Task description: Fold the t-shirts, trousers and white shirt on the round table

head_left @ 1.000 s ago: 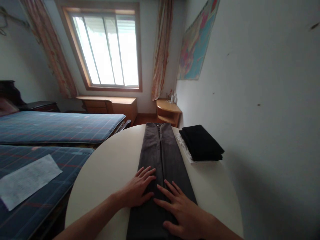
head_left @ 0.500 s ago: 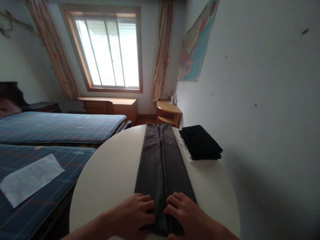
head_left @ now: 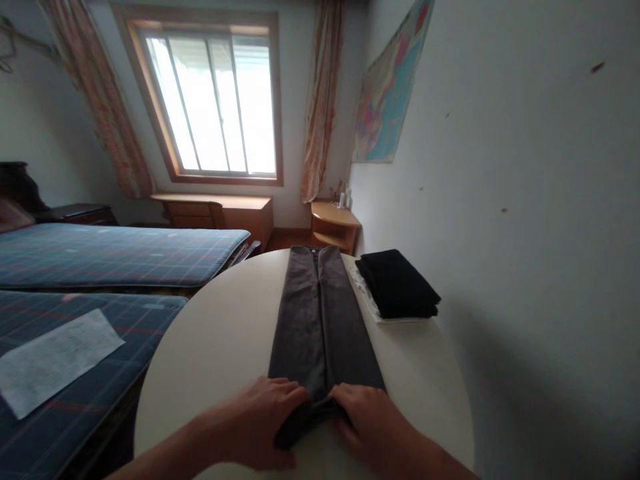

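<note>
At lower centre, your left hand (head_left: 263, 420) and right hand (head_left: 373, 423) grip the near end of the grey garment (head_left: 300, 327). Keep both corners level, layers together.

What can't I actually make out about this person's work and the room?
In the head view:
White sheet: its marks, too small and blurred.
White layer: mostly hidden under the black cloth.
Dark grey garment: near end partly covered by left hand and right hand.
Wall map: top cut off by the picture's upper edge.
</note>
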`<state>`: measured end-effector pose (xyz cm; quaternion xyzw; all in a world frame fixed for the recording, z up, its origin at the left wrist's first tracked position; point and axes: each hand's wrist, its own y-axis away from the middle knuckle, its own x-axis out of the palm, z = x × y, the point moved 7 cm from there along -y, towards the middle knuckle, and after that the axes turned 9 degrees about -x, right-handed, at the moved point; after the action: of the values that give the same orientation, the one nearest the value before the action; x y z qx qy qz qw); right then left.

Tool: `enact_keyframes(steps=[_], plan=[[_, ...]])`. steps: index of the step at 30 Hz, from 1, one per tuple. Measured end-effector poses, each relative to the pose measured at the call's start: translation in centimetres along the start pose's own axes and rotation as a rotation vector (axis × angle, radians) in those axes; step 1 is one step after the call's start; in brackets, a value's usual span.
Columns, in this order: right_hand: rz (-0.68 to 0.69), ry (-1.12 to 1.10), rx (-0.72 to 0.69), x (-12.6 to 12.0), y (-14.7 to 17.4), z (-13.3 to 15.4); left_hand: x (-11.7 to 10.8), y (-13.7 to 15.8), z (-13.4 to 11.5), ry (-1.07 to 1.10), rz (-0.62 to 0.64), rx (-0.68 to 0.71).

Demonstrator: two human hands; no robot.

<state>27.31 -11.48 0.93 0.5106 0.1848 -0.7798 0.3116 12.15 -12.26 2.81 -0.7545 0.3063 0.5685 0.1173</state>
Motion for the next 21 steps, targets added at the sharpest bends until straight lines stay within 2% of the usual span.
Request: enact_keyframes(steps=[3,7,14,17,21], plan=[[-0.038,-0.16,0.048,-1.7,-0.7,-1.0,-0.5,0.4,0.6,0.022,-0.008,-0.016],[-0.074,-0.253,0.048,-2.7,-1.6,-2.3,-1.2,0.1,1.9,0.064,-0.056,-0.026],[-0.054,-0.358,-0.013,-3.4,-2.0,-3.5,-1.9,-1.9,5.5,0.257,-0.232,-0.079],[0.004,-0.367,0.015,-3.5,-1.2,-4.3,-1.3,-2.6,6.8,0.328,-0.267,-0.112],[0.198,-0.187,0.112,-3.4,0.8,-6.2,-0.3,-2.6,7.5,0.384,-0.245,-0.14]])
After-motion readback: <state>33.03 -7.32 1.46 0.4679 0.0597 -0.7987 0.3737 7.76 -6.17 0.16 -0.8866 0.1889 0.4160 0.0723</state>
